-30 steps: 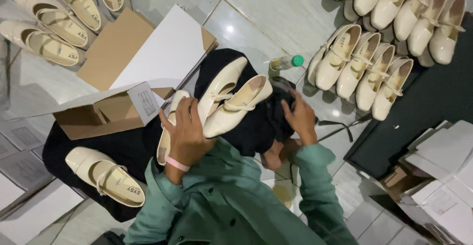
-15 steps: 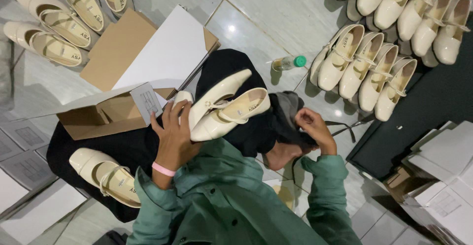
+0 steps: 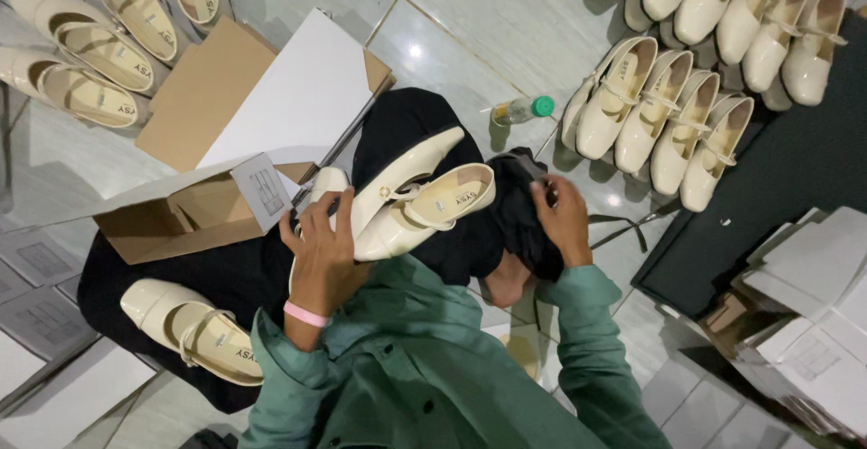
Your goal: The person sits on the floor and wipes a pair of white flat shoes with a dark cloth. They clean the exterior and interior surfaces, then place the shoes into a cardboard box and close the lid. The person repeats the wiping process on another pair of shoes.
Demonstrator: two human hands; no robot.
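At frame centre the left hand (image 3: 323, 252) is clasping two light, stiff, glossy shoes (image 3: 411, 203) by their heels while the right hand (image 3: 562, 219) is pinching soft black cloth (image 3: 515, 219).

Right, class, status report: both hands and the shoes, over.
Left hand grips cream shoes. Right hand grips black cloth. Open cardboard box beside left hand.

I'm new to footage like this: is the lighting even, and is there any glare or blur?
Head view: lighting is uneven, a lamp glints as a bright spot on the glossy grey floor tiles; the cream patent strap shoes in the left hand shine softly; the black cloth under the right hand loses detail in shadow; the focus is sharp, without obvious blur.
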